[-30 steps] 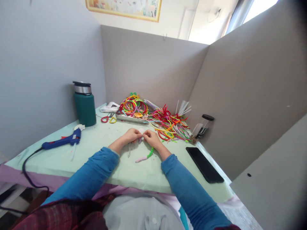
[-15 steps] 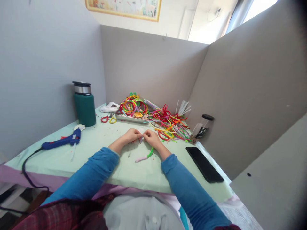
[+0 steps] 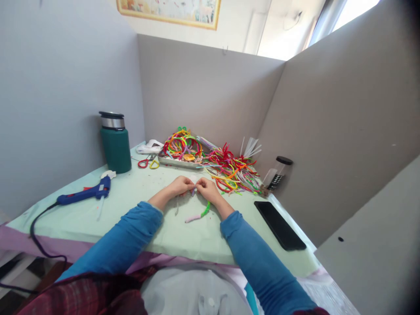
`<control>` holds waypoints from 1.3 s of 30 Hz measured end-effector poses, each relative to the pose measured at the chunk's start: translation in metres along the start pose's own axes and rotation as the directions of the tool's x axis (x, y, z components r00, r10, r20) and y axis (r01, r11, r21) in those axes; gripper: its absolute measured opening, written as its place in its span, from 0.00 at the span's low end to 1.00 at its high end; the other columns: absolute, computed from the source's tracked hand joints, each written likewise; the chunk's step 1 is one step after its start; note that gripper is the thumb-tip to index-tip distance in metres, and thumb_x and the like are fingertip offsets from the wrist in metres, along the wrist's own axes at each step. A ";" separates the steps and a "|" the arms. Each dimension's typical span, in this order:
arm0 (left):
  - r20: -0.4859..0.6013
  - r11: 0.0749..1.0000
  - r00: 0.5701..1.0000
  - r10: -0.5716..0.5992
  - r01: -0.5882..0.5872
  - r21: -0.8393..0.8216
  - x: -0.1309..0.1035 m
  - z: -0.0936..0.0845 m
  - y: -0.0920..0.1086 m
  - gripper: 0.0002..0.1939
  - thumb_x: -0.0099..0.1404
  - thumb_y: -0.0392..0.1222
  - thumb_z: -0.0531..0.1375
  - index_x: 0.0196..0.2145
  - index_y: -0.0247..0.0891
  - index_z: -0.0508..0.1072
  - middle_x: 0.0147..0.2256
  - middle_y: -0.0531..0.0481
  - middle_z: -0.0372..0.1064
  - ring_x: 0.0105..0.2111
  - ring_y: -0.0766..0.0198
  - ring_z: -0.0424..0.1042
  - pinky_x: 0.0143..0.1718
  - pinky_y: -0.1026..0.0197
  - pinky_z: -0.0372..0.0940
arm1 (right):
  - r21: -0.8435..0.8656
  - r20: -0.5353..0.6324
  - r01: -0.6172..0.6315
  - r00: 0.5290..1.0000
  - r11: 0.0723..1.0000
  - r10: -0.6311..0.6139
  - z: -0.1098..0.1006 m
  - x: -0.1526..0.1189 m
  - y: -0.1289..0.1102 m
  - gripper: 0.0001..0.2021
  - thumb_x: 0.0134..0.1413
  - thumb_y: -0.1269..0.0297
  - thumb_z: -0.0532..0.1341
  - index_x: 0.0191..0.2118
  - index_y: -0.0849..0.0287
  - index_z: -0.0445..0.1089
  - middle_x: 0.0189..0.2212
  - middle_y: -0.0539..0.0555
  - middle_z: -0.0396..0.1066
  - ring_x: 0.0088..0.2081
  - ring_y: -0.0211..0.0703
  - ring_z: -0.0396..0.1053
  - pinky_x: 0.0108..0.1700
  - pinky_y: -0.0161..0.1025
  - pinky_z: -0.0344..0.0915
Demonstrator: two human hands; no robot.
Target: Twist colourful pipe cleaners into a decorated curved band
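Observation:
My left hand (image 3: 181, 186) and my right hand (image 3: 206, 188) meet fingertip to fingertip over the middle of the table, both closed in a pinch. Between them runs a fuzzy pipe cleaner piece, mostly covered by the fingers, with a short purple bit (image 3: 193, 192) showing below. From under my right hand a green and pink pipe cleaner length (image 3: 196, 217) curves down toward the tabletop. Below my left hand hangs a thin greyish end (image 3: 177, 206). Whether these parts all join is hidden by the fingers.
Behind my hands stand a metal tray (image 3: 180, 163) heaped with pipe cleaner rings and a loose pipe cleaner pile (image 3: 229, 164). Scissors (image 3: 148, 163), a green bottle (image 3: 115, 146) and a blue glue gun (image 3: 85, 192) with its cord are leftward. A black phone (image 3: 278, 225) lies right, near a clear container (image 3: 278, 173).

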State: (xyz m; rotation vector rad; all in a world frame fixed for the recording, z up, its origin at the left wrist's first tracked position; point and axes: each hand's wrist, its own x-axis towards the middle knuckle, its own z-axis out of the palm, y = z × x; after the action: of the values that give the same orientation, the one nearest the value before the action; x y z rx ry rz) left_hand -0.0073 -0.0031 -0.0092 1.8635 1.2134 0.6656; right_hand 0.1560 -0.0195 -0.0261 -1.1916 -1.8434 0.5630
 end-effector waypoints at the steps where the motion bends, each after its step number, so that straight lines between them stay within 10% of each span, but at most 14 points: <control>1: 0.008 1.000 1.000 0.003 -0.003 0.000 0.000 0.000 0.000 0.18 0.54 0.52 0.58 0.28 0.30 0.72 0.10 0.58 0.54 0.10 0.74 0.50 0.14 0.68 0.46 | 0.000 -0.002 -0.004 1.000 1.000 0.004 0.000 0.000 -0.001 0.05 0.44 0.67 0.54 0.28 0.59 0.65 0.20 0.47 0.66 0.25 0.35 0.63 0.29 0.32 0.58; 39: -0.038 0.997 0.998 0.043 -0.041 0.066 0.003 0.002 -0.002 0.12 0.50 0.45 0.60 0.30 0.33 0.70 0.12 0.59 0.57 0.11 0.72 0.56 0.15 0.69 0.51 | 0.022 0.001 0.011 1.000 1.000 -0.011 0.000 0.001 0.000 0.04 0.45 0.66 0.54 0.27 0.59 0.65 0.22 0.47 0.66 0.26 0.35 0.62 0.30 0.32 0.58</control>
State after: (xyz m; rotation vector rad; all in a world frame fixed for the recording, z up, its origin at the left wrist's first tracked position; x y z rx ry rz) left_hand -0.0059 -0.0008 -0.0116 1.9422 1.2374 0.6962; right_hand 0.1556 -0.0187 -0.0261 -1.1665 -1.8392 0.5759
